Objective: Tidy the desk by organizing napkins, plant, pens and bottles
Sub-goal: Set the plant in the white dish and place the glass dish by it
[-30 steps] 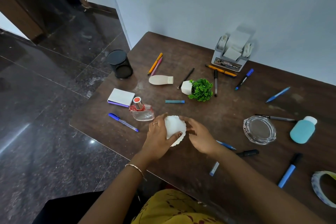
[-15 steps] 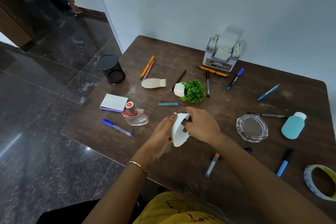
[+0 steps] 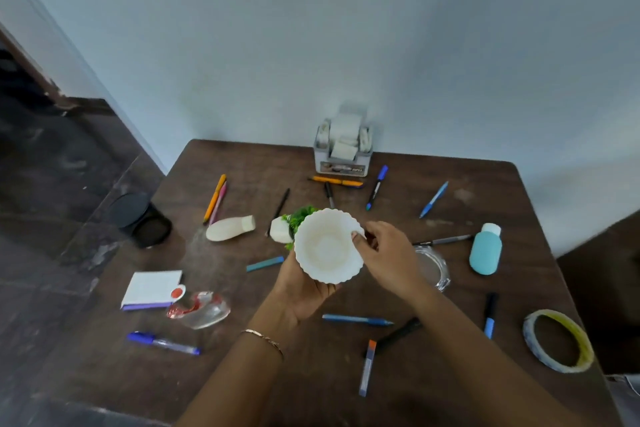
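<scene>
Your left hand [image 3: 301,291] cups a white scalloped bowl [image 3: 328,245] from beneath at the centre of the frame, its grip closed around the underside, while your right hand [image 3: 388,255] pinches the bowl's right rim between thumb and fingers. Just behind the bowl, the small potted plant [image 3: 292,222] lies tipped on the table [image 3: 346,392]. A napkin holder [image 3: 343,149] stands at the table's far edge, with pens scattered around and a teal bottle [image 3: 485,251] at the right.

1. A white notepad [image 3: 152,288] with a purple edge lies near the left edge of the brown counter [image 3: 242,374].
2. A roll of tape [image 3: 557,340] lies flat near the right edge.
3. A clear glass ashtray [image 3: 434,270] sits left of the tape, well apart from it.
4. The floor [image 3: 52,184] is dark and glossy.
</scene>
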